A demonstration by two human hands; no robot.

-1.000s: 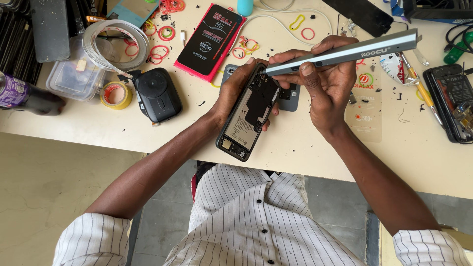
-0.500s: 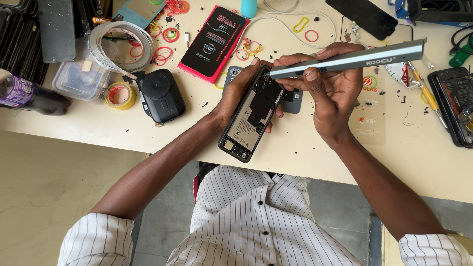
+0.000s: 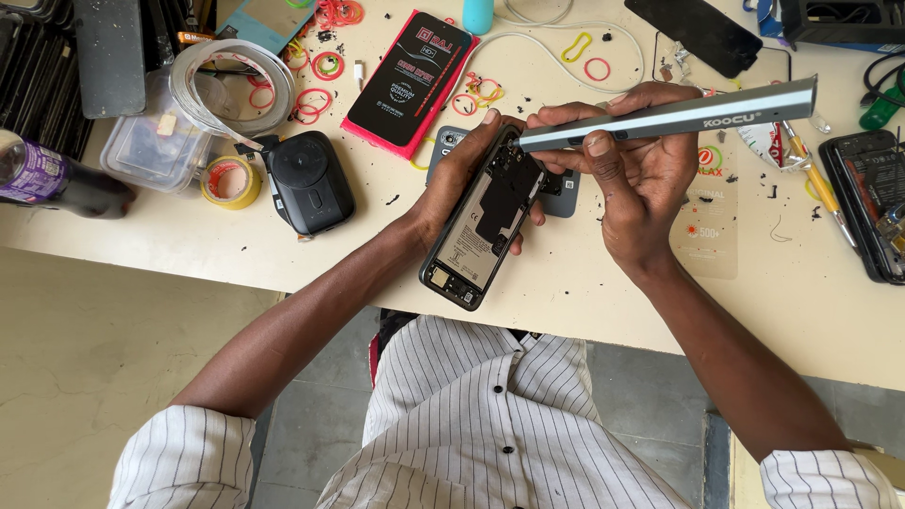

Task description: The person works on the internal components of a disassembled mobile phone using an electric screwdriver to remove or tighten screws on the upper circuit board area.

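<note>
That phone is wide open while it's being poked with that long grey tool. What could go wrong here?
The left hand holds the opened phone partly past the table edge, so it might slip and fall. The right hand presses the grey pen-shaped tool into the phone's upper end; a slip could scratch exposed parts. Dark specks scattered on the table could get into the open back.
</note>
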